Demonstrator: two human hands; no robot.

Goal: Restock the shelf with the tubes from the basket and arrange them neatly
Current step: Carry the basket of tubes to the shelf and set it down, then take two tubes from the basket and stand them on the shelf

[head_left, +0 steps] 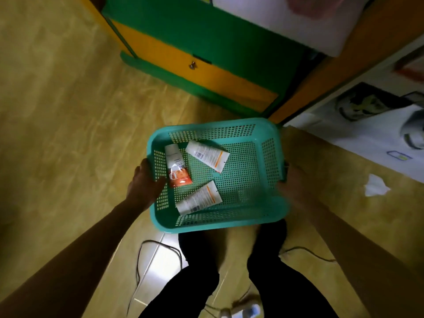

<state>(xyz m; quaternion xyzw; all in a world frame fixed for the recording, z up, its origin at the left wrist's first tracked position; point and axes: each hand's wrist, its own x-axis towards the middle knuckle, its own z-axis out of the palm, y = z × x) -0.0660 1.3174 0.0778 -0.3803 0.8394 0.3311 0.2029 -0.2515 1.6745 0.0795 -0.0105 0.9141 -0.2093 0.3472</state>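
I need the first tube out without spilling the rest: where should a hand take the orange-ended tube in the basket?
Grip the orange-ended tube across its white middle, coming from above. It lies flat against the basket's left wall, where the left hand holds the rim, so the right hand would probably reach in more freely.

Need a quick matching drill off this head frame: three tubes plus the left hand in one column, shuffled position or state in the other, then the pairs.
Column 1
1. orange-ended tube
2. far white tube
3. near white tube
4. left hand

Column 2
A. lies closest to the near wall of the basket
B. grips the basket's left rim
C. lies along the basket's left wall
D. lies nearest the basket's far wall

Pairs: 1-C, 2-D, 3-A, 4-B
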